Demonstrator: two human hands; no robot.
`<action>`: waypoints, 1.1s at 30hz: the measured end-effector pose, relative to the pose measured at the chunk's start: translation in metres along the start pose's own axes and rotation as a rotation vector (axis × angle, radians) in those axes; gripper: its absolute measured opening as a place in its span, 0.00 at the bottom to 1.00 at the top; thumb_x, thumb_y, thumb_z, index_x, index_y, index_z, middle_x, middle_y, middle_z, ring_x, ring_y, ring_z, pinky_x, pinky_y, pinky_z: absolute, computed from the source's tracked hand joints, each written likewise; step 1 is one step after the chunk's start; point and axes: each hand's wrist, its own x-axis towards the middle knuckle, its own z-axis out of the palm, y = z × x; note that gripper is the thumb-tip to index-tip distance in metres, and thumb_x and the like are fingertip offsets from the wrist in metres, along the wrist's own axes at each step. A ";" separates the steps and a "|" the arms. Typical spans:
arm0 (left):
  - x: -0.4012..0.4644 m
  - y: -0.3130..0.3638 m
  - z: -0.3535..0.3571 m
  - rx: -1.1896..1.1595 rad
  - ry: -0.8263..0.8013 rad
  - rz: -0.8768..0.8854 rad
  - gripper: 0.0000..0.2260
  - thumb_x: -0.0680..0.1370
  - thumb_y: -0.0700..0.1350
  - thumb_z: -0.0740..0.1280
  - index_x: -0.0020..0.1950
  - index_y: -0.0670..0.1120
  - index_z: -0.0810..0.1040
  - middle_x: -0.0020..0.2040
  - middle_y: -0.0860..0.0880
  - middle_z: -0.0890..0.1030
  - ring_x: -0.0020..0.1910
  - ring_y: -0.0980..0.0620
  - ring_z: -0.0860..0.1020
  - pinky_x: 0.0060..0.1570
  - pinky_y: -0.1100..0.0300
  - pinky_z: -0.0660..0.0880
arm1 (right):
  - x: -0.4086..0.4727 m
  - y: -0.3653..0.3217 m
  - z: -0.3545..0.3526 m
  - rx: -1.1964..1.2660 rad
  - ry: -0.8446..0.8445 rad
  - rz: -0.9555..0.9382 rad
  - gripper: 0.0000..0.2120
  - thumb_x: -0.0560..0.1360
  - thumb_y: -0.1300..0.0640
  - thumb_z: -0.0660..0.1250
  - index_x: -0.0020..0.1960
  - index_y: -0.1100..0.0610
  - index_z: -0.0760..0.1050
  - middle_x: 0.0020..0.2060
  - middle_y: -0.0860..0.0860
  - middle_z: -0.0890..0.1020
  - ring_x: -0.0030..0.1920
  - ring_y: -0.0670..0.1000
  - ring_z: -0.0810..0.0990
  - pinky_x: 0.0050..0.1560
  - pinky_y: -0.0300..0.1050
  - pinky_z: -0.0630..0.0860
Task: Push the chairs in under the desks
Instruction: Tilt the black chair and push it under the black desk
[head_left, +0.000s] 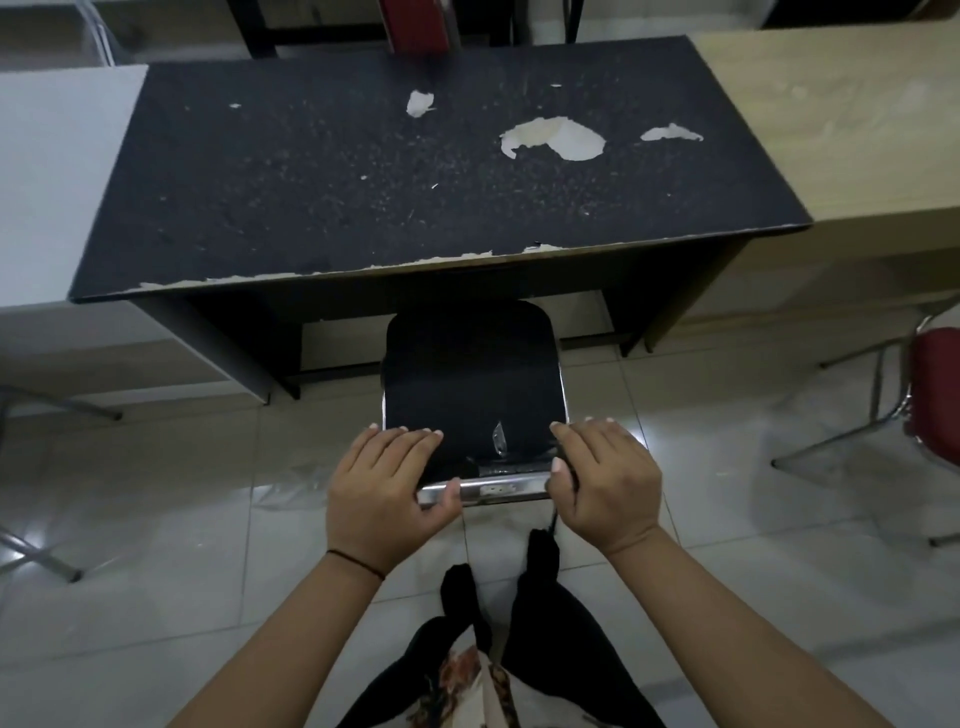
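Head view shows a black chair in front of a black desk. The far edge of the chair's seat is just under the desk's near edge, and most of the seat sticks out toward the person. The seat has a small rip near its near edge and a shiny metal frame around it.

Both hands are on the chair's near end. The left hand lies on the left corner, fingers bent over the top and thumb hooked under the metal bar, so it holds the chair. The right hand holds the right corner the same way, fingers curled over the top and thumb tucked by the bar. A thin dark band sits on the left wrist.

The desk top is dusty, with white patches where the black skin has peeled off, and its near edge is chipped. A white desk touches its left side and a tan desk touches its right side. A red chair stands right of the black desk, in front of the tan one. The floor is pale, shiny tile. The person's dark legs show below the chair.
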 end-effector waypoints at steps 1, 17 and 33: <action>0.001 0.000 0.000 -0.004 0.000 0.001 0.19 0.73 0.55 0.62 0.53 0.44 0.82 0.49 0.48 0.83 0.49 0.48 0.81 0.58 0.49 0.73 | 0.001 0.001 0.000 0.000 -0.003 -0.007 0.22 0.77 0.52 0.52 0.52 0.60 0.82 0.45 0.55 0.84 0.47 0.58 0.82 0.52 0.52 0.77; 0.030 -0.011 0.014 0.050 0.079 0.032 0.20 0.75 0.55 0.59 0.56 0.43 0.81 0.51 0.47 0.83 0.54 0.47 0.79 0.59 0.50 0.73 | 0.032 0.018 0.018 -0.037 0.005 -0.035 0.22 0.76 0.51 0.54 0.58 0.60 0.80 0.52 0.57 0.84 0.55 0.60 0.81 0.60 0.53 0.72; 0.053 -0.006 0.031 0.086 0.106 0.010 0.24 0.78 0.55 0.54 0.58 0.40 0.80 0.55 0.44 0.82 0.57 0.47 0.79 0.59 0.54 0.74 | 0.058 0.043 0.028 -0.052 0.017 -0.036 0.23 0.75 0.52 0.53 0.57 0.62 0.80 0.52 0.59 0.83 0.56 0.61 0.81 0.58 0.54 0.75</action>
